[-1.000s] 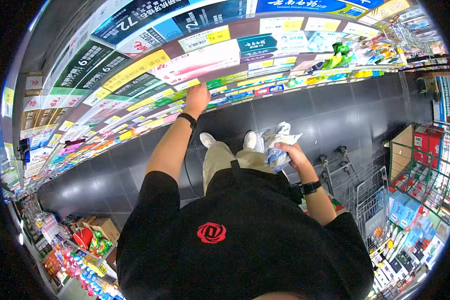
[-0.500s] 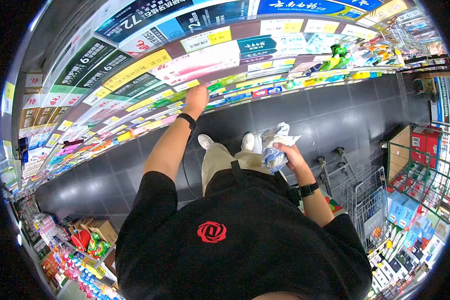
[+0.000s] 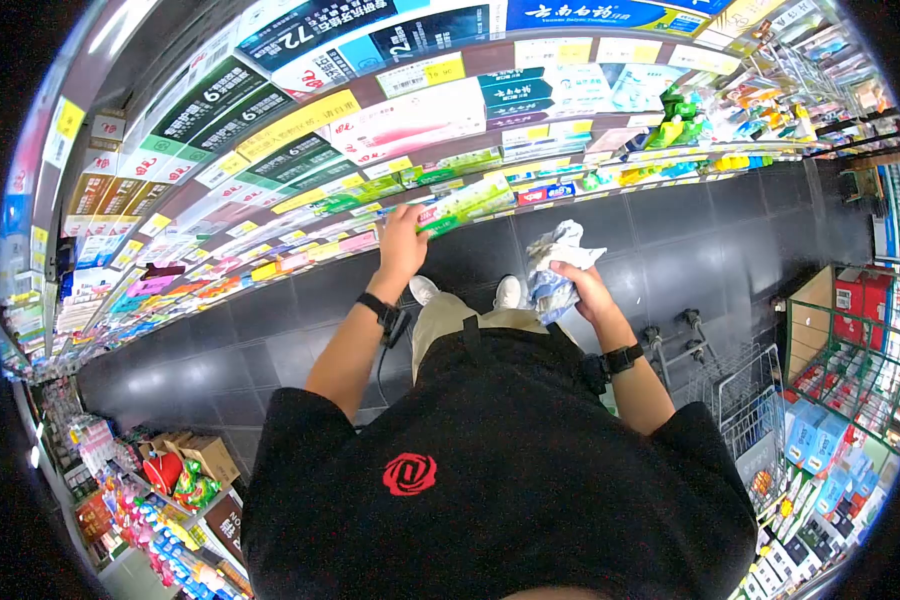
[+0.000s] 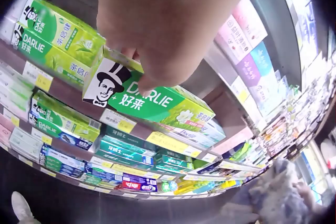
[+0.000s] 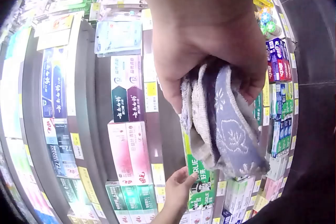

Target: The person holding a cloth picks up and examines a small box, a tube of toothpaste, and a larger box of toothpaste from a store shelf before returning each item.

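Observation:
My left hand (image 3: 402, 245) grips one end of a green toothpaste box (image 3: 470, 203) in front of the shelf. In the left wrist view, thumb and fingers pinch the top edge of this Darlie box (image 4: 157, 106), whose end shows a figure in a top hat. Similar green boxes (image 4: 60, 40) lie on the shelf beside it. My right hand (image 3: 582, 288) holds a bunched cloth (image 3: 558, 262) over the floor. Folds of that grey-blue patterned cloth (image 5: 231, 129) hang below the right hand (image 5: 210, 43), and the left hand (image 5: 176, 192) shows beyond it.
Shelves of boxed toothpaste (image 3: 410, 120) with yellow price labels curve across the front. Dark tiled floor (image 3: 650, 240) lies beneath. A metal shopping cart (image 3: 745, 410) stands at the right, near a green wire rack (image 3: 860, 345). Cartons (image 3: 205, 460) are at the lower left.
My left hand has drawn back from the shelf toward my body, bringing the green toothpaste box out with it. The right hand keeps holding the cloth in nearly the same place.

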